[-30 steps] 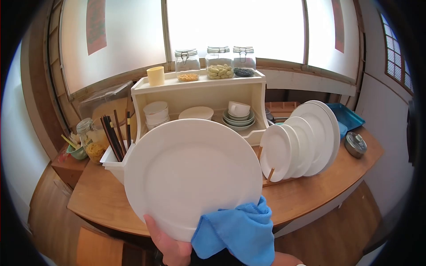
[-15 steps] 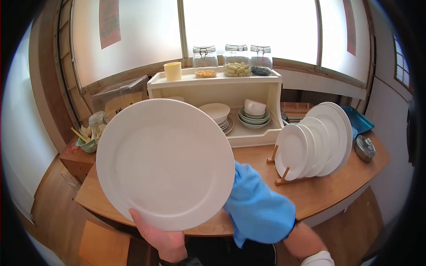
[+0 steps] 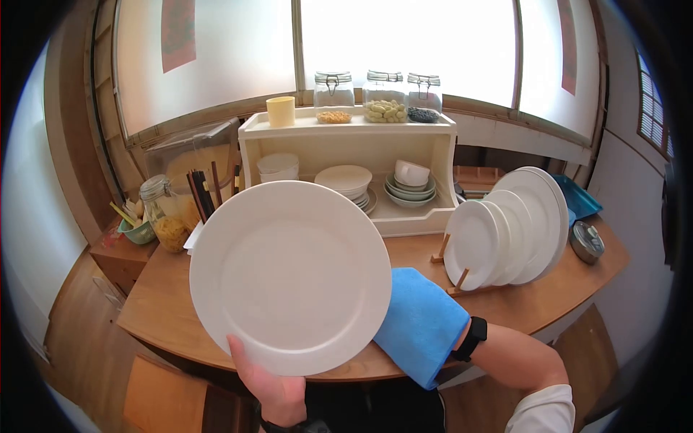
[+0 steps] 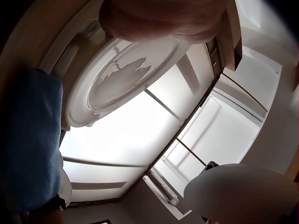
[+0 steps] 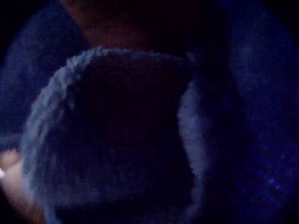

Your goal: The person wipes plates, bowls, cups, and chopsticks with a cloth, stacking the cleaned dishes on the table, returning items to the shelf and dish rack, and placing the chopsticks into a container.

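Wooden table (image 3: 505,310), left hand (image 3: 268,384) gripping plate (image 3: 290,274) from below

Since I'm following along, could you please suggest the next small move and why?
Perhaps wipe the back of the held plate with the blue cloth: the left hand grips the lower rim, and the cloth lies partly behind the right edge.

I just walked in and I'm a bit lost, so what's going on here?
The person's left hand holds up a white plate by its lower edge. A blue cloth covers the right hand and passes behind the plate's edge; whether it touches the plate is hidden. Other white plates stand in a wooden rack on the table.
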### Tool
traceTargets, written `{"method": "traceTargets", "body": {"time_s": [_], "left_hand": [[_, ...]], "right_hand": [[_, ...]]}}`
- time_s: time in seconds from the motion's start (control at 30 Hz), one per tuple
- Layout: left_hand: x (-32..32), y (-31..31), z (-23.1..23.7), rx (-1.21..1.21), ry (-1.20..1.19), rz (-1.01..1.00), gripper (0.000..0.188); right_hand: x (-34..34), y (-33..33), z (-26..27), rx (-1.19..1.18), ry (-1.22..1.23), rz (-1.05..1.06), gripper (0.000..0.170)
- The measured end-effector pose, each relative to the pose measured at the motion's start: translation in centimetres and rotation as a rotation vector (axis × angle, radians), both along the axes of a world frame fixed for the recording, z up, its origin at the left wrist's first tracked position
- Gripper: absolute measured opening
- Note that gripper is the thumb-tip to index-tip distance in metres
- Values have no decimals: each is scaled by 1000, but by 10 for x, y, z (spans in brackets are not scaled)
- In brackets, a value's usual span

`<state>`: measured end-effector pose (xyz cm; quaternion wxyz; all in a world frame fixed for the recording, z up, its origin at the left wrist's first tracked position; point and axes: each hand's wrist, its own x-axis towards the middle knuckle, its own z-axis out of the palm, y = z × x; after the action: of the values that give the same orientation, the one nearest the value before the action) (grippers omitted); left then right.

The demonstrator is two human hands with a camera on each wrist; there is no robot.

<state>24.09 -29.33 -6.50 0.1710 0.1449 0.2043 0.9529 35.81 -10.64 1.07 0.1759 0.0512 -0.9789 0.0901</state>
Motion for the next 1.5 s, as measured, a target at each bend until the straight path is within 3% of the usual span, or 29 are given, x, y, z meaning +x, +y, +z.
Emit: {"method": "traceTargets", "body": {"time_s": [0.07, 0.13, 0.3, 0.63, 0.77, 0.83, 0.87, 0.93, 0.97, 1.03, 1.07, 1.13, 1.27, 1.33, 1.4, 1.43, 1.5], "left_hand": [[0, 4, -4, 25, -36, -57, 68], [2, 10, -8, 54, -73, -111, 67], [15, 24, -11, 117, -127, -392, 63], [23, 54, -19, 14, -125, -487, 64], [20, 57, -23, -37, -124, -409, 64], [18, 58, -24, -32, -117, -411, 64], [19, 59, -25, -27, -115, -411, 64], [21, 61, -26, -26, -109, -441, 64], [26, 61, -24, -31, -83, -433, 64], [34, 62, -21, -35, -44, -469, 64], [37, 62, -20, -32, -9, -475, 65], [47, 62, -14, -30, 34, -499, 65], [60, 64, -7, -58, 79, -470, 67], [59, 62, -11, -105, 115, -477, 68], [53, 59, -21, -51, 484, -632, 69], [50, 62, -25, -48, 482, -642, 69], [42, 71, -33, -207, 1191, -372, 64]], "right_hand": [[8, 2, -12, -25, -84, -122, 25], [18, 10, -23, -162, 139, 4, 24], [35, 18, -38, -224, 131, 42, 24], [72, 26, -64, -398, 131, 129, 24], [98, 38, -51, -445, 122, 155, 25], [127, 42, 0, -614, -573, -341, 32], [131, 43, -3, -620, -571, -352, 32], [139, 50, -17, -1077, 80, -301, 38], [136, 51, -23, -1078, 99, -328, 38], [110, 45, -33, -1312, 354, -87, 41], [100, 39, -35, -1302, 386, -112, 41], [88, 26, -46, -1381, 676, -51, 45], [99, 23, -58, -1522, 805, -61, 49], [108, 13, -54, -1499, 1060, -235, 50], [134, 4, -41, -1523, 1144, -336, 51], [151, 4, -36, -1551, 1203, -426, 53], [192, 11, -34, -1520, 1359, -324, 57]]}}
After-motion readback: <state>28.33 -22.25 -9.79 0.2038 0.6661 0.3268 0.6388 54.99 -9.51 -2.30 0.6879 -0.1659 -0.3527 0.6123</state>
